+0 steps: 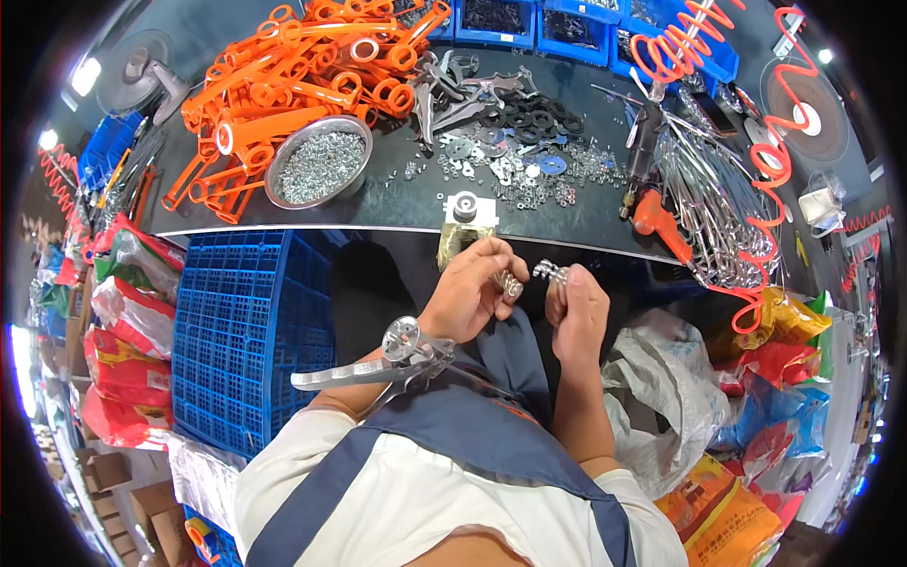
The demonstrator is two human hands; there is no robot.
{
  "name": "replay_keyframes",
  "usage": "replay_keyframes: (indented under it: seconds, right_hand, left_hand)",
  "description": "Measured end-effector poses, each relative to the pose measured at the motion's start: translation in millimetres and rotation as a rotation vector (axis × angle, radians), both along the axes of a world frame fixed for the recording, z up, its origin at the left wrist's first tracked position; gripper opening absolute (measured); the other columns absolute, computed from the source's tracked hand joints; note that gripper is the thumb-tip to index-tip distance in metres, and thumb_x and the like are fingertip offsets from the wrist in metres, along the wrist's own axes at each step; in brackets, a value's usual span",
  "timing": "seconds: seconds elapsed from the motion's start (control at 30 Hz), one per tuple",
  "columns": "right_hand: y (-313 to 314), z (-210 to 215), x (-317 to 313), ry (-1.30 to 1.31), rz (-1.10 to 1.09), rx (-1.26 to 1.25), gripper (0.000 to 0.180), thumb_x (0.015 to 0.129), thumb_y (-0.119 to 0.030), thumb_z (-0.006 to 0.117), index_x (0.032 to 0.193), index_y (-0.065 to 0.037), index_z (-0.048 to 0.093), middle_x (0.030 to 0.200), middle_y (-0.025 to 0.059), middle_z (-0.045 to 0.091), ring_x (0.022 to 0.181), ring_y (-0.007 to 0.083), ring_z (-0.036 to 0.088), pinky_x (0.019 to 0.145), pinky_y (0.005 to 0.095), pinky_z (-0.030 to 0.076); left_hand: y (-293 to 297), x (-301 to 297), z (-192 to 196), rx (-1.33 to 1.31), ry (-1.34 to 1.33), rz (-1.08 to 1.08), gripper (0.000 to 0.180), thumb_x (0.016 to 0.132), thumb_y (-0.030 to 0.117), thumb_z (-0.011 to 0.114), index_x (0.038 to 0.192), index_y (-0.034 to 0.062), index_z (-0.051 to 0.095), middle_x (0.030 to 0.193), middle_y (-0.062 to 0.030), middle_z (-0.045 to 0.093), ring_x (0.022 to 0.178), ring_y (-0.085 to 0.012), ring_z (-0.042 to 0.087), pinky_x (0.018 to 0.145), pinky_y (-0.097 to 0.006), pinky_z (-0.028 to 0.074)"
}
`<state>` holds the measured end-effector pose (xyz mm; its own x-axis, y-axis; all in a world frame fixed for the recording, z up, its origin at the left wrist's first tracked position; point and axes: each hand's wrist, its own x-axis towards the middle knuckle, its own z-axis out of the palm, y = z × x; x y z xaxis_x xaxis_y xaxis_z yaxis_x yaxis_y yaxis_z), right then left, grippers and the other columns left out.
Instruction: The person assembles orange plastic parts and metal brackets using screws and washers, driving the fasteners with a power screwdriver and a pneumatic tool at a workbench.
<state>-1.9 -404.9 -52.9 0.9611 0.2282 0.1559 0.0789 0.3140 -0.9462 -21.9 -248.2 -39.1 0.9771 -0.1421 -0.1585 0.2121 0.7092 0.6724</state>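
Observation:
Above my lap, just off the bench edge, both hands are close together. My left hand (472,288) is closed, its fingers pinching a shiny ribbed metal piece (508,285) that looks like a coil or stacked rings. A little to the right, my right hand (578,307) is closed on a similar small shiny metal piece (548,272), which sticks out from its fingertips. The two pieces are apart. A round dial (402,337) sits at my left wrist, and a grey curved metal lever (350,374) lies by that forearm. Beyond my hands, a small white block fixture (470,210) stands at the bench edge.
Orange tubular handles (293,85) are heaped at the back left, behind a metal bowl (321,163) of small parts. Grey levers (472,104), black rings and washers lie mid-bench. Blue bins (572,38), an orange-and-black power tool (652,213) and metal rods (718,189) stand beyond. Blue crates (227,331) flank me.

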Motion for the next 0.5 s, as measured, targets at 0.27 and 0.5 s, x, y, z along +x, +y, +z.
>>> replay_keyframes:
  seconds: [0.27,0.5]
  right_hand:
    - [7.1,-4.9,-3.8,0.108,0.044,-0.041,0.044,0.101,-0.031,0.038,0.063,-0.008,0.040,0.055,-0.0038,0.037,0.047,0.0039,0.030,0.043,0.0217,0.024]
    - [7.4,-6.7,-3.6,-0.244,-0.080,-0.324,0.038,0.099,-0.028,0.042,0.070,-0.003,0.045,0.060,0.0020,0.043,0.052,0.0100,0.040,0.047,0.0269,0.033]
  left_hand:
    - [0.0,-3.4,2.9,0.322,-0.091,-0.046,0.016,0.090,0.018,0.061,0.091,0.0022,0.059,0.069,0.0006,0.054,0.051,-0.0013,0.043,0.041,-0.017,0.030]
    - [2.5,0.0,0.7,0.534,-0.121,-0.019,0.020,0.089,0.022,0.064,0.087,0.0022,0.062,0.065,0.0007,0.058,0.051,-0.0014,0.046,0.042,-0.017,0.032]
